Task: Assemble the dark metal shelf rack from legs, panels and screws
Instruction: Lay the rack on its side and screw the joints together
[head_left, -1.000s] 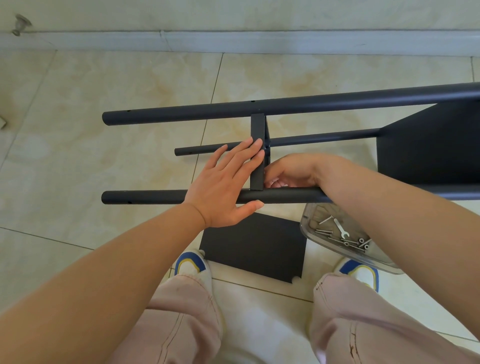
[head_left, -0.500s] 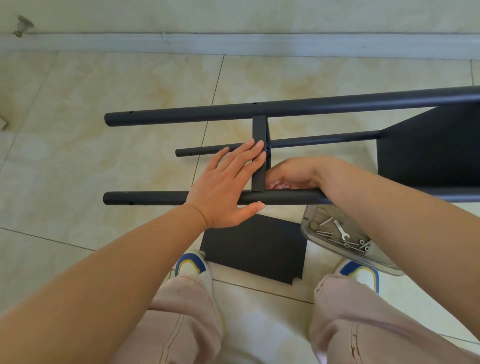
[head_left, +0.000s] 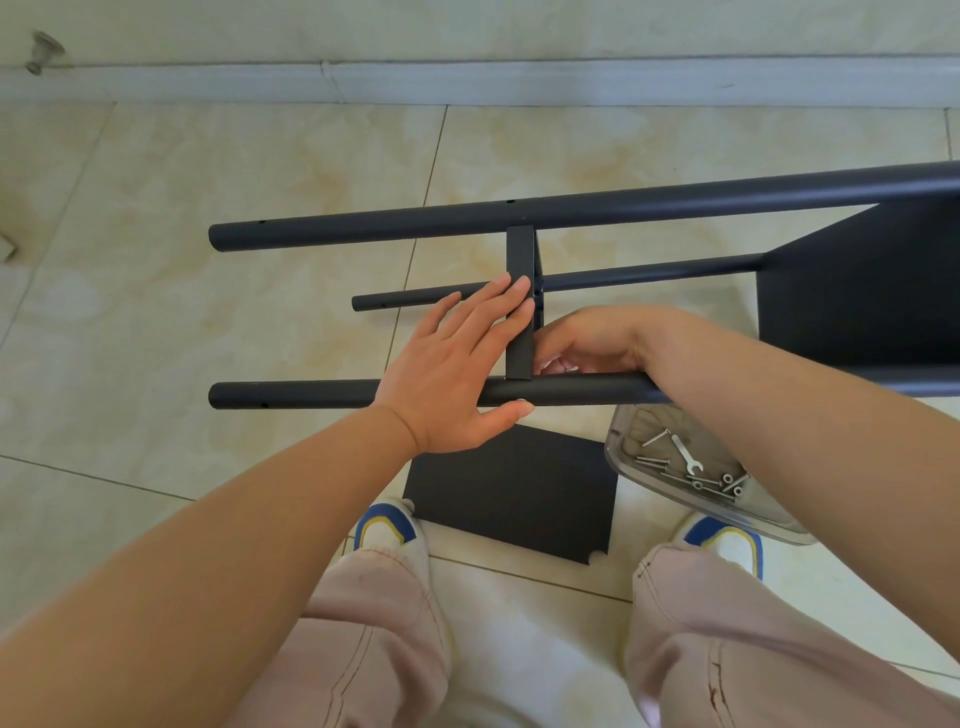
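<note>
Left of the upright panel (head_left: 520, 301) the legs (head_left: 322, 393) stand apart — probably passable.

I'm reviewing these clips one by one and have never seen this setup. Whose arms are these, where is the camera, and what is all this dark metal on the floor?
There is no machine: a person wears a camera on the head, looking down at their own arms, legs and shoes. The half-built shelf rack lies on its side on the tiled floor. The left hand presses flat against the middle panel, seen edge-on between the near leg and the far leg. The right hand reaches behind that panel, fingers curled; what its grip holds is hidden. A spare panel lies by the shoes, and a clear tray holds screws and a small wrench.
</note>
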